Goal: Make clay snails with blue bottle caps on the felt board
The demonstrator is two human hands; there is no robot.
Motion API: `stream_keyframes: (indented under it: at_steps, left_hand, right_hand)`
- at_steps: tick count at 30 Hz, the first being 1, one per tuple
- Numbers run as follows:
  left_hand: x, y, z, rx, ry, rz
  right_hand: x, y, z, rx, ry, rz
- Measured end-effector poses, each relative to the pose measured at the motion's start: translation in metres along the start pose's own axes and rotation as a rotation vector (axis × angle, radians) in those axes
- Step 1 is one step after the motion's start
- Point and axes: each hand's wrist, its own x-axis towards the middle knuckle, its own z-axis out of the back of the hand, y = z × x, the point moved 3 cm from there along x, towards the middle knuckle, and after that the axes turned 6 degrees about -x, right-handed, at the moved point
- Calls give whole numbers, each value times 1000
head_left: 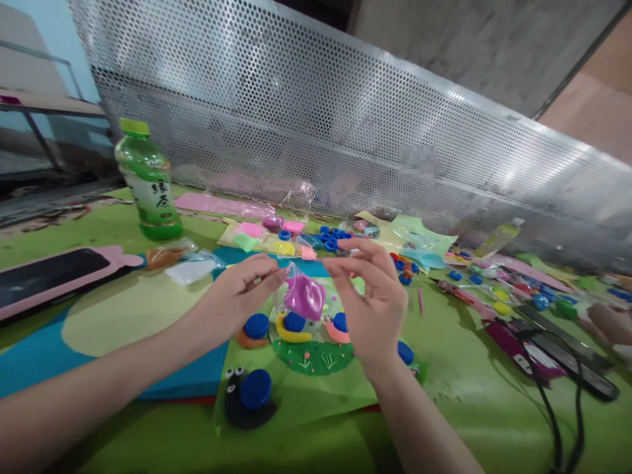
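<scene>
A clear bag of purple clay [305,296] hangs between my hands, above a green sheet with clay snails. My left hand [249,286] pinches the bag's top left corner. On the other side, my right hand [368,289] has thumb and forefinger pressed together near the bag's right edge; whatever is between them is too small to make out. Beneath the bag are a yellow snail [295,334] and a pink snail [336,329] with blue caps as shells. A black snail [247,408] with a blue cap lies at the sheet's lower left.
A green bottle [151,191] stands at the back left, near a pink-framed board [54,280]. Clay packets and blue caps [330,238] lie along the back. Phones and a black cable [548,401] are at the right, beside another person's hand [609,322].
</scene>
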Motion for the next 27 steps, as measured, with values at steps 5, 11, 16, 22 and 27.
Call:
stream_keyframes:
  at_steps: [5,11,16,22,27]
  left_hand:
    - [1,-2,-2,-21,16,-9]
    - [-1,-4,0,-40,-18,-3]
    - [-3,-6,-2,-23,-16,-18]
    - [-3,-4,-3,-48,-50,44]
    - [-4,-4,-4,-49,-41,28]
  right_hand:
    - [-1,-17,-12,373,238,-405]
    - [-5,-20,-19,416,355,-491]
    - [-3,-2,-13,49,250,-155]
    - [-8,1,-15,-135,219,36]
    - [-10,-4,-17,-209,289,64]
